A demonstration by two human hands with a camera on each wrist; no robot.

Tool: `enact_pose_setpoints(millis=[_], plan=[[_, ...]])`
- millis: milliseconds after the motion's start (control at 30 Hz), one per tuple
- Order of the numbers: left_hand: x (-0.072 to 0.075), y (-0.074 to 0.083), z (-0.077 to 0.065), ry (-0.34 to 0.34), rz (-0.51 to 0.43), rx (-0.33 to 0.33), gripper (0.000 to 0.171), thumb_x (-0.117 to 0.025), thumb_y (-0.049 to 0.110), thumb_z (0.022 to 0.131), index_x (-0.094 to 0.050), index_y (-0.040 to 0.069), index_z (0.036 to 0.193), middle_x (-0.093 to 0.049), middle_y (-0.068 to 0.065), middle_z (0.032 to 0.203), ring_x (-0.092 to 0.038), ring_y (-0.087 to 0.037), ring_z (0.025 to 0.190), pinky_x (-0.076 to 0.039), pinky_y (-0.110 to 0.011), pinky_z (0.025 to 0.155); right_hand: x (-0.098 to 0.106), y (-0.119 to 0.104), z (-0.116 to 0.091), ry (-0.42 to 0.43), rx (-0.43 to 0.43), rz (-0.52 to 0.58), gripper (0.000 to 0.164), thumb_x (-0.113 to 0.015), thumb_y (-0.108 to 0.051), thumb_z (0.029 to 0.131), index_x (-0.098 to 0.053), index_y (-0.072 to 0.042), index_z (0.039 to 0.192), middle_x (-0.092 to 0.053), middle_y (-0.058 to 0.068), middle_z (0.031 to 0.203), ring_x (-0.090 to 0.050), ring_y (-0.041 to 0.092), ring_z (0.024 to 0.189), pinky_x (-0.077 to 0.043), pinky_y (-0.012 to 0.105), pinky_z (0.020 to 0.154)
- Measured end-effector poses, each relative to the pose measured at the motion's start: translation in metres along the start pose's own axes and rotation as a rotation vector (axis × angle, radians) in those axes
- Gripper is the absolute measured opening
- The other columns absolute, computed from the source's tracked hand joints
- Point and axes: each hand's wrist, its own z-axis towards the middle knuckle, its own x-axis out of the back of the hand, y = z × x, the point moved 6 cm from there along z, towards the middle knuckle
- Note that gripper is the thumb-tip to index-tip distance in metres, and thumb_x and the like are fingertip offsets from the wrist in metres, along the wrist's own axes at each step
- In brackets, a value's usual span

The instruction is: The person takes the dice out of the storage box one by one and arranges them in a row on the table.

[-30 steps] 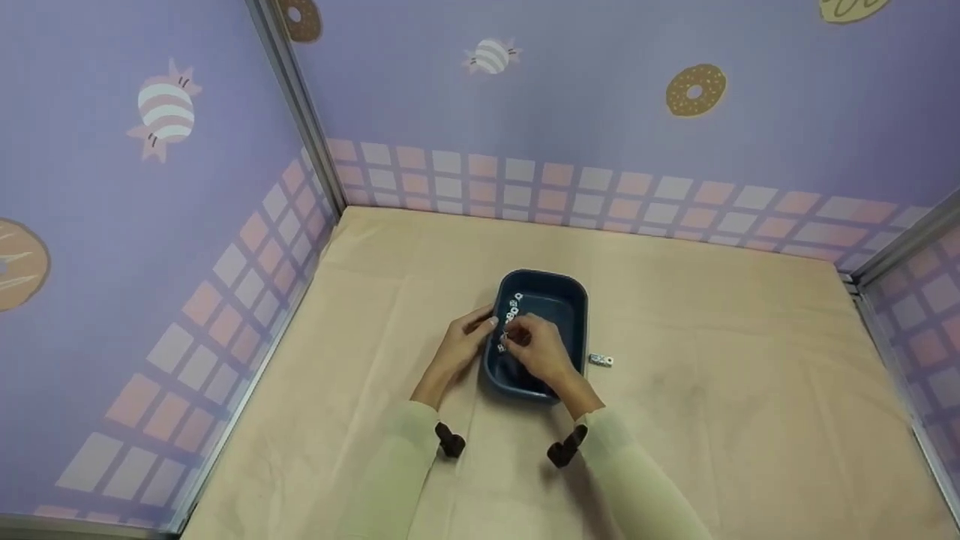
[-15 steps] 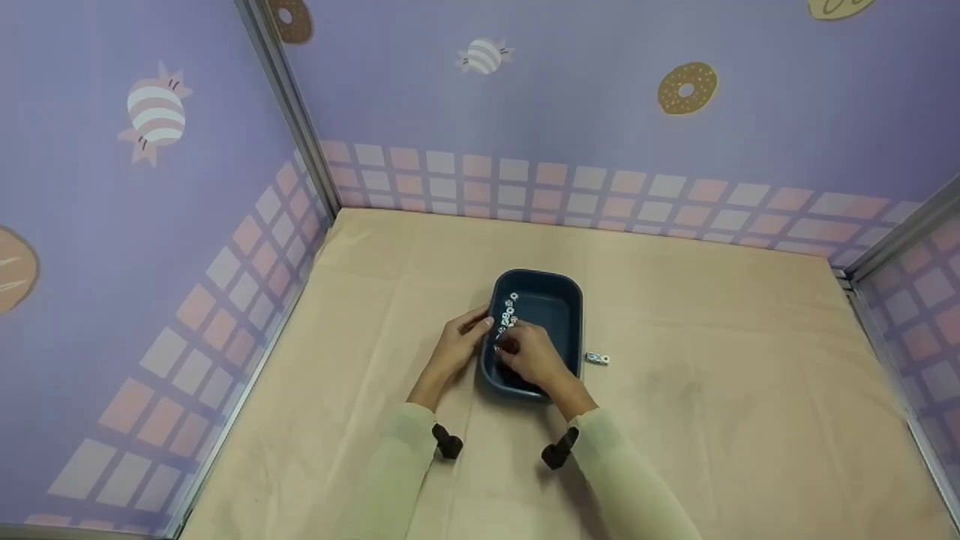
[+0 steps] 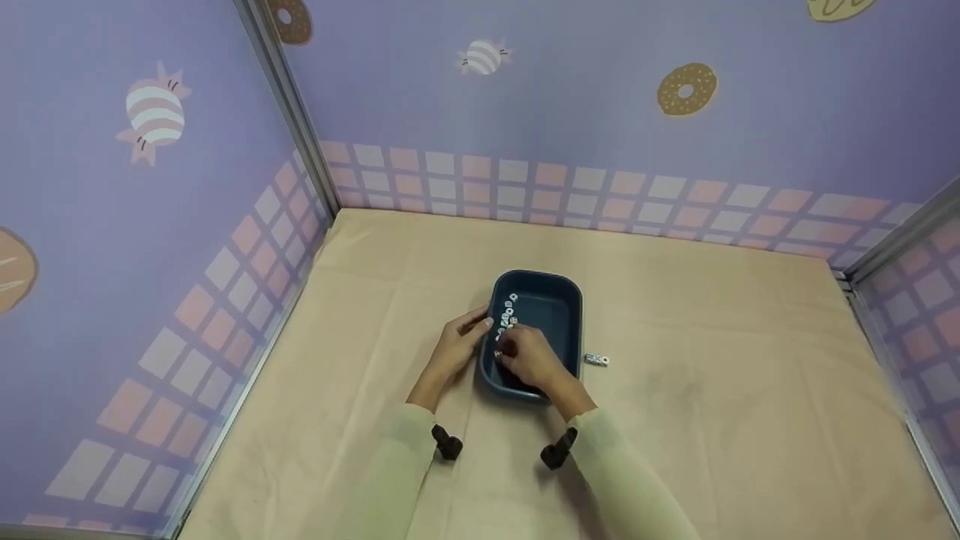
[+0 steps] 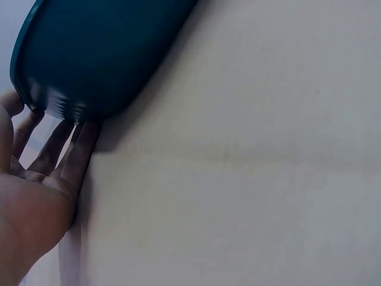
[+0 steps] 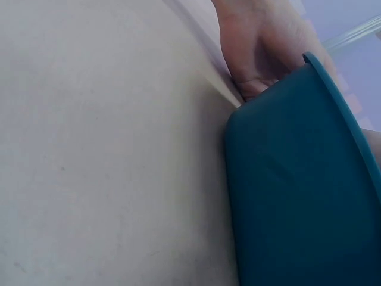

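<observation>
A dark blue rectangular tub [image 3: 551, 315] stands on the cloth-covered table. Along its left inner side runs a crooked line of several small white dice [image 3: 508, 305] with dark marks. My left hand [image 3: 455, 346] steadies the tub from the left, thumb at the rim and extended fingers against the outer wall; in the left wrist view the fingertips [image 4: 89, 128] touch that wall. Inside the tub, my right hand [image 3: 531, 355] has curled fingers and pinches a white die [image 3: 497, 353] at the near end of the line. The tub's wall hides these fingertips in the right wrist view.
A short row of dice [image 3: 597, 360] lies on the tablecloth [image 3: 712, 360] just right of the tub. Patterned purple panels [image 3: 585, 97] with metal posts [image 3: 300, 120] bound the table at the back and sides. A dark wrist mount [image 3: 556, 452] sits at each cuff.
My right hand has moved a little toward the near left corner of the tub, uncovering more of the dice line. My left hand keeps its place, and the head view has shifted slightly.
</observation>
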Motion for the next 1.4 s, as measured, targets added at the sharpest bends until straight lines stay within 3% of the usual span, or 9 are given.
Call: enact_pose_setpoints(millis=[367, 567, 800, 1033, 1400], plan=[[0.0023, -0.0005, 0.0001, 0.006, 0.016, 0.016, 0.048, -0.066, 0.03, 0.107, -0.06, 0.013, 0.152, -0.059, -0.007, 0.153, -0.058, -0.022, 0.135, -0.047, -0.039, 0.114, -0.0006, -0.0014, 0.0008, -0.002, -0.003, -0.003, 0.007, -0.081, -0.004, 0.092, -0.076, -0.004, 0.098, -0.069, 0.007, 0.096, -0.065, 0.02, 0.087, -0.058, 0.04, 0.08], [0.0029, -0.0002, -0.0001, 0.005, 0.011, -0.001, 0.048, -0.065, 0.028, 0.107, -0.06, 0.01, 0.151, -0.061, -0.01, 0.15, -0.059, -0.025, 0.134, -0.048, -0.04, 0.113, -0.0006, -0.0031, 0.0007, 0.007, 0.018, -0.009, 0.006, -0.08, -0.006, 0.092, -0.076, -0.004, 0.096, -0.067, 0.006, 0.094, -0.063, 0.02, 0.084, -0.056, 0.041, 0.077], [0.0018, -0.0004, 0.001, -0.003, 0.037, -0.009, 0.047, -0.066, 0.029, 0.107, -0.061, 0.012, 0.151, -0.061, -0.005, 0.152, -0.058, -0.022, 0.135, -0.046, -0.038, 0.115, 0.0002, -0.0021, -0.0003, 0.008, 0.009, -0.003, 0.008, -0.082, -0.005, 0.091, -0.076, -0.004, 0.095, -0.068, 0.006, 0.093, -0.064, 0.02, 0.085, -0.058, 0.041, 0.078], [0.0051, -0.0022, 0.0007, 0.014, 0.039, -0.011, 0.048, -0.066, 0.029, 0.107, -0.06, 0.011, 0.151, -0.064, -0.011, 0.147, -0.06, -0.023, 0.129, -0.049, -0.039, 0.11, -0.0006, -0.004, 0.0009, 0.005, 0.028, -0.012, 0.009, -0.083, -0.006, 0.09, -0.075, -0.004, 0.094, -0.069, 0.007, 0.094, -0.066, 0.022, 0.087, -0.058, 0.041, 0.08], [0.0011, -0.0007, 0.0015, -0.004, 0.07, -0.035, 0.047, -0.064, 0.028, 0.108, -0.06, 0.01, 0.151, -0.06, -0.009, 0.152, -0.057, -0.025, 0.136, -0.046, -0.04, 0.115, -0.0005, -0.0001, 0.0006, -0.011, 0.0, -0.004, 0.007, -0.082, -0.006, 0.091, -0.076, -0.005, 0.094, -0.07, 0.006, 0.092, -0.066, 0.02, 0.085, -0.059, 0.04, 0.079]])
